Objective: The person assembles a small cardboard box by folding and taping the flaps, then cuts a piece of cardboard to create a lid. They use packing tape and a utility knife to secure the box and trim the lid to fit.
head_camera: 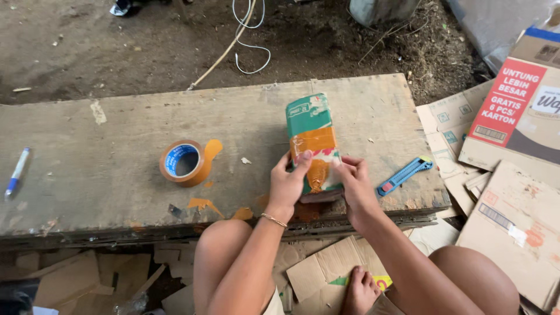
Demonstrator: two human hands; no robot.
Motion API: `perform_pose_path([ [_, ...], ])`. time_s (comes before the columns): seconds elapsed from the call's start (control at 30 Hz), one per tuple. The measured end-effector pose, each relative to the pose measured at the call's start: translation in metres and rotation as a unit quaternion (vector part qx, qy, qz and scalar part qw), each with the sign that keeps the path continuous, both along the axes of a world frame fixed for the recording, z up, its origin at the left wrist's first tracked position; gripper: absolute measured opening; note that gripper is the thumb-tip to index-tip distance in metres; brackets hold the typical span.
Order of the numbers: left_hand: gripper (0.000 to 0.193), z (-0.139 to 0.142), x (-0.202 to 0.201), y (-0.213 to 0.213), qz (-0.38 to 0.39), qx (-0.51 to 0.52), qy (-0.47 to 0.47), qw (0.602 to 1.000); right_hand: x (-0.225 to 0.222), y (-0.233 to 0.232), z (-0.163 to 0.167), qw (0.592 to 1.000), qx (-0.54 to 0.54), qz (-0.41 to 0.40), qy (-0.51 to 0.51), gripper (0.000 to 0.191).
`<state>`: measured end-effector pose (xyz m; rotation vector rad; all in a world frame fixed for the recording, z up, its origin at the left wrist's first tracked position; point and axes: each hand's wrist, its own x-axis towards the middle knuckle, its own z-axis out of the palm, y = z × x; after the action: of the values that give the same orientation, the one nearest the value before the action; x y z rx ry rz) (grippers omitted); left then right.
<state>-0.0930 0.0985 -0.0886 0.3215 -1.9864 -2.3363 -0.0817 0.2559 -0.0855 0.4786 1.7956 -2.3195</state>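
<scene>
A green, cardboard-wrapped packet (311, 122) with bands of brown tape lies lengthwise on a worn wooden board (116, 175). My left hand (287, 185) grips its near left side, thumb pressing on the tape. My right hand (356, 185) holds the near right side. A thin bracelet circles my left wrist. A roll of brown tape (185, 163) rests on the board to the left of my hands, its loose end sticking up. A blue utility knife (406, 174) lies to the right of my right hand, near the board's edge.
A blue and white pen (16, 171) lies at the board's far left. Flattened cartons (513, 134) pile up on the right. Cardboard scraps (326, 271) cover the ground by my knees and foot. A white cable (248, 41) crosses the dirt behind the board.
</scene>
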Motion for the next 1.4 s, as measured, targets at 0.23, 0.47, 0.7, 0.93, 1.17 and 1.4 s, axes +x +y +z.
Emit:
perform_pose_path([
  [0.23, 0.047, 0.007, 0.001, -0.014, 0.079, -0.277, -0.015, 0.958, 0.001, -0.014, 0.024, 0.988, 0.120, 0.097, -0.006, 0.099],
  [0.47, 0.072, 0.052, -0.027, -0.106, 0.049, -0.691, 0.004, 0.722, -0.021, -0.029, 0.042, 0.971, 0.148, 0.184, 0.041, 0.103],
  [0.7, 0.085, 0.064, -0.030, -0.222, -0.114, -0.742, -0.159, 0.642, -0.017, -0.025, 0.080, 0.867, 0.398, 0.294, 0.053, 0.102],
  [0.93, 0.051, 0.042, 0.020, -0.244, 0.103, -0.428, 0.024, 0.897, -0.009, 0.002, 0.083, 0.689, 0.531, 0.352, 0.345, 0.100],
  [1.17, 0.046, 0.077, 0.089, -0.173, -0.025, 0.205, 0.070, 0.976, -0.025, -0.013, 0.089, 0.597, 0.575, 0.437, 0.350, 0.087],
  [1.4, 0.039, 0.113, 0.066, -0.103, -0.022, 0.250, 0.103, 0.962, -0.016, -0.007, 0.067, 0.438, 0.701, 0.327, 0.458, 0.088],
])
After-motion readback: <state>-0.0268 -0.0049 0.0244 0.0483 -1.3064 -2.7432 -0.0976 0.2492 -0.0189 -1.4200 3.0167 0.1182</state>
